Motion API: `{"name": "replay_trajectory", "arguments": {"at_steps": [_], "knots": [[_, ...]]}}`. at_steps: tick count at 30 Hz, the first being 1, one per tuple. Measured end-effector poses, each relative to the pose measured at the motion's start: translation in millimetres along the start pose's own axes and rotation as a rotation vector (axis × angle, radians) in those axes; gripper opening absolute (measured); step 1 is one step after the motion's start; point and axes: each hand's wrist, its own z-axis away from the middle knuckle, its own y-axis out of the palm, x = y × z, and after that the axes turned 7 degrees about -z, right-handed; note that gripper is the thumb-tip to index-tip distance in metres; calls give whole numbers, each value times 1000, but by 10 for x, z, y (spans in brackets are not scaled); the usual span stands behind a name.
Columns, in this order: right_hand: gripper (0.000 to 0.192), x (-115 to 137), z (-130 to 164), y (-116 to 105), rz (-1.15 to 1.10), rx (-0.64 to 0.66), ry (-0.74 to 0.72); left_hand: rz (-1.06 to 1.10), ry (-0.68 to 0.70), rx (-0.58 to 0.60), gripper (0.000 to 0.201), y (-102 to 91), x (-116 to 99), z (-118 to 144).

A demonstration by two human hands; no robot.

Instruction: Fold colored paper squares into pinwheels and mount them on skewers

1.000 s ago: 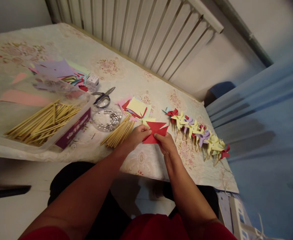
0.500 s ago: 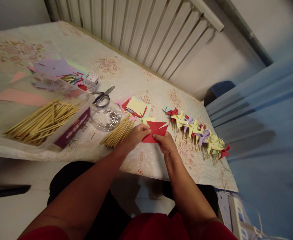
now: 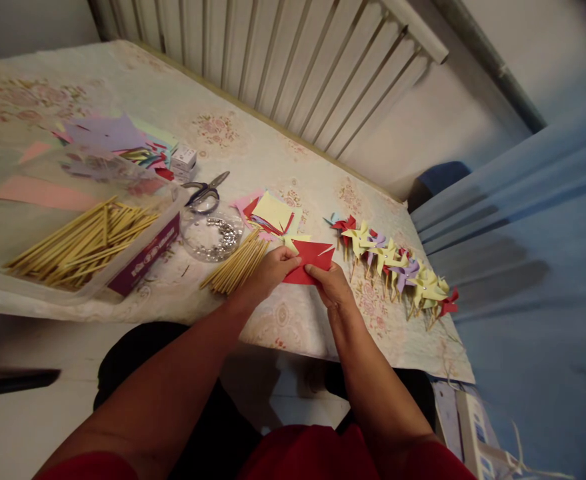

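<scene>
Both hands pinch the red paper (image 3: 311, 261) just above the table (image 3: 293, 320) near its front edge: the left hand (image 3: 269, 273) grips its left side, the right hand (image 3: 331, 287) its lower edge. Since 1 s ago the paper and hands have barely shifted, a touch up and left; the grip is unchanged. Loose sticks (image 3: 237, 265) lie just left of the left hand, a dish (image 3: 213, 235) and scissors (image 3: 205, 192) beyond them. Pinwheels (image 3: 397, 267) lie in a row to the right.
</scene>
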Motion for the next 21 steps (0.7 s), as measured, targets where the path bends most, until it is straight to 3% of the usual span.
{"name": "replay_trajectory", "arguments": {"at_steps": [17,21], "knots": [[31,-35,-24,19,-7,-60,2,4,15,-13,21,6,18,10],[33,-19,-39,9,24,-40,30,125,-15,67,22,-3,37,4]]}}
